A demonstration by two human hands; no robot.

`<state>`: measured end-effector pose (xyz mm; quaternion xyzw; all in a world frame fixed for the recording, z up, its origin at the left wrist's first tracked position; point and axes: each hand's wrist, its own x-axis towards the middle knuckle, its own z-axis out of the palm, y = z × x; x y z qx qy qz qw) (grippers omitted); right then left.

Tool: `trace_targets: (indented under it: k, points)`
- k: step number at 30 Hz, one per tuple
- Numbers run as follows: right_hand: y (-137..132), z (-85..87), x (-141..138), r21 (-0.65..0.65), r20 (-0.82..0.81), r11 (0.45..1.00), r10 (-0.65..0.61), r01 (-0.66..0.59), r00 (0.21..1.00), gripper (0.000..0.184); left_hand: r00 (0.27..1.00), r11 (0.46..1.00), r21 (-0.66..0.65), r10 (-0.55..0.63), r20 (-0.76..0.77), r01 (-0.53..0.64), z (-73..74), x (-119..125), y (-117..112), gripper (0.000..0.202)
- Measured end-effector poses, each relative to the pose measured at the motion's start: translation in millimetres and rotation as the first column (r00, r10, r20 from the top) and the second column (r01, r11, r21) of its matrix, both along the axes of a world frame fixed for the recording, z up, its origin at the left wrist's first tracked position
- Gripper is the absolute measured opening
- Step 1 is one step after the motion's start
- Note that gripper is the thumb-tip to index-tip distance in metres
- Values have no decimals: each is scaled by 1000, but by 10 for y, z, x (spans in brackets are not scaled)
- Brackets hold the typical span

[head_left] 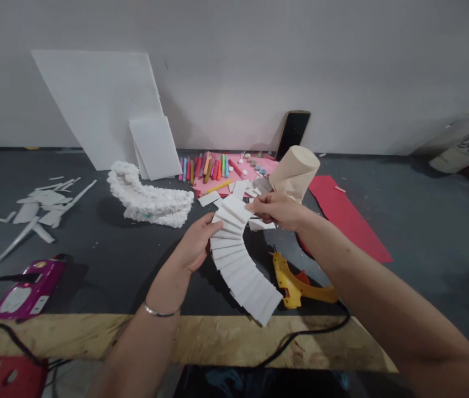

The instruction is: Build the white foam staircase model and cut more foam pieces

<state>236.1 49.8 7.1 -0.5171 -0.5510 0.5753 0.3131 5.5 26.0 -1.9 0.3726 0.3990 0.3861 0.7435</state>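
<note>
A curved fan of overlapping white rectangular strips [240,265], foam board or thick card, is held up above the table's front edge. My left hand [196,240] grips its left side near the top, thumb on the upper face. At the upper end my right hand [273,210] pinches the corner of the topmost strip between thumb and fingers. Loose white pieces [261,224] lie just behind the fan. A yellow glue gun [296,282] rests on the table to the right, under my right forearm.
A bumpy white curved piece [151,196] stands left of centre. Behind are coloured markers [207,167], a leaning phone [293,131], a beige roll [296,168] and white boards [101,105]. Red paper [350,221] lies right; white scraps [43,204] and a purple power strip [31,290] lie left.
</note>
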Motion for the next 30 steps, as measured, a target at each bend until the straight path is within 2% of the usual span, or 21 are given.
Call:
trace_targets:
  k: [13, 19, 30]
  points:
    - [0, -6, 23, -4, 3, 1000, 0, 0, 1000, 53, 1000, 1000, 2, 9, 4, -9, 16, 3, -3, 30]
    - [11, 1, 34, -15, -16, 999, 46, -47, 999, 53, 1000, 1000, 1, 6, 12, -6, 6, -3, 3, 30]
    - [13, 9, 34, -22, -36, 998, 59, -60, 998, 53, 1000, 1000, -2, 5, -3, -5, 7, 3, -6, 30]
